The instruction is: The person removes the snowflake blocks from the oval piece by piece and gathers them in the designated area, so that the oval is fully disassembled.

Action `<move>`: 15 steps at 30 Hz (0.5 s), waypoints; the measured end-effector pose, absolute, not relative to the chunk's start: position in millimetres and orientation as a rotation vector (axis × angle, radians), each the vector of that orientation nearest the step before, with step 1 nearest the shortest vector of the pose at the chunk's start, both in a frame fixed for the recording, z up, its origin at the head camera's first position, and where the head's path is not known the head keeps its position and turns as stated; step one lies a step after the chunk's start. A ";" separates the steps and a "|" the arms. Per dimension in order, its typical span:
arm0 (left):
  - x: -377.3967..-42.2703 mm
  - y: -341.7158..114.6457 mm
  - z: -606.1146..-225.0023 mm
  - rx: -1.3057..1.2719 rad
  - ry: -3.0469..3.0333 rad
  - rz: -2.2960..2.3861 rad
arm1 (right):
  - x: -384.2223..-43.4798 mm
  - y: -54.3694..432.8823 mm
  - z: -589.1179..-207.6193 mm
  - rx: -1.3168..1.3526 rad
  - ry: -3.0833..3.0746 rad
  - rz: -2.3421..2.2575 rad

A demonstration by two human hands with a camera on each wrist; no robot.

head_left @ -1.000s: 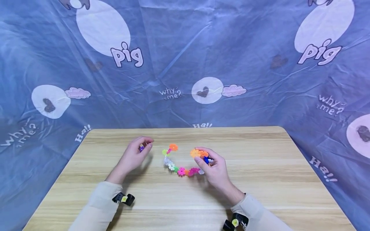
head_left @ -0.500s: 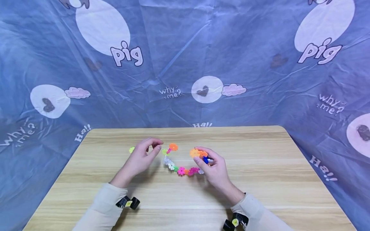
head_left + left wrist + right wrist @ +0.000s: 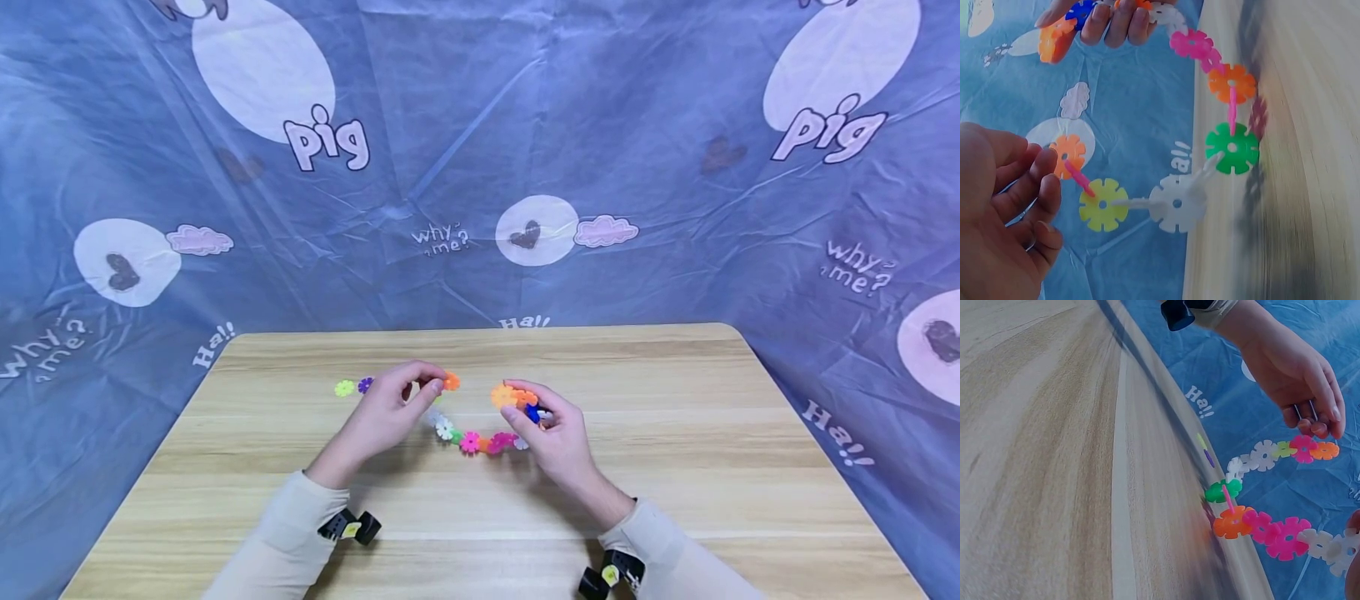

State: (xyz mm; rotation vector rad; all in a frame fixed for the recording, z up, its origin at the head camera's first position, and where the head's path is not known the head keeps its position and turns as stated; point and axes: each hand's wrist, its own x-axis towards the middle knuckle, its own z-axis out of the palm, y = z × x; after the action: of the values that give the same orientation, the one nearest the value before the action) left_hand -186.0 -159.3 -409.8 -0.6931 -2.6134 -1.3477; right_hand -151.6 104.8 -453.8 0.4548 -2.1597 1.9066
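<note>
A chain of interlocking plastic flower discs point(image 3: 470, 442) in orange, pink, green, white and yellow hangs in a curve between the hands. My right hand point(image 3: 562, 437) grips its right part, thumb and fingers around the orange and blue discs. My left hand point(image 3: 390, 408) has loosely bent fingers at the chain's other end. In the left wrist view, its fingertips overlap the orange end disc point(image 3: 1071, 156), which a pink disc links to a yellow disc point(image 3: 1104, 205). From the right wrist, the left fingertips appear just above the orange end disc point(image 3: 1325, 450).
A loose yellow-green disc point(image 3: 344, 388) and a purple disc point(image 3: 365, 385) lie on the wooden table point(image 3: 480, 533) behind the left hand. A blue printed cloth point(image 3: 480, 150) hangs behind the table's far edge and along its sides.
My left hand has moved right, from the loose discs to the chain's orange end, uncovering the yellow-green and purple discs. The right hand stays nearly still with the chain.
</note>
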 end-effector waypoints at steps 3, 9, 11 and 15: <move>-186.2 -156.5 -410.6 -0.735 -2.592 -1.355 | -151.8 104.5 -454.0 0.452 -2.155 1.910; -184.0 -151.1 -407.1 -0.758 -2.604 -1.409 | -151.9 103.8 -453.0 0.464 -2.146 1.917; -183.9 -149.5 -406.8 -0.772 -2.597 -1.413 | -151.7 103.7 -452.5 0.466 -2.147 1.917; -183.6 -146.2 -406.7 -0.812 -2.579 -1.427 | -150.9 103.5 -451.8 0.463 -2.152 1.913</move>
State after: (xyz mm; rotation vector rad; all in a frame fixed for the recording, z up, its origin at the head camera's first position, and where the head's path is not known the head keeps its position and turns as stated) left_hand -183.6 -146.2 -406.7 -0.8116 -2.5786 -1.4271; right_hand -150.9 103.5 -451.8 0.4630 -2.1521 1.9134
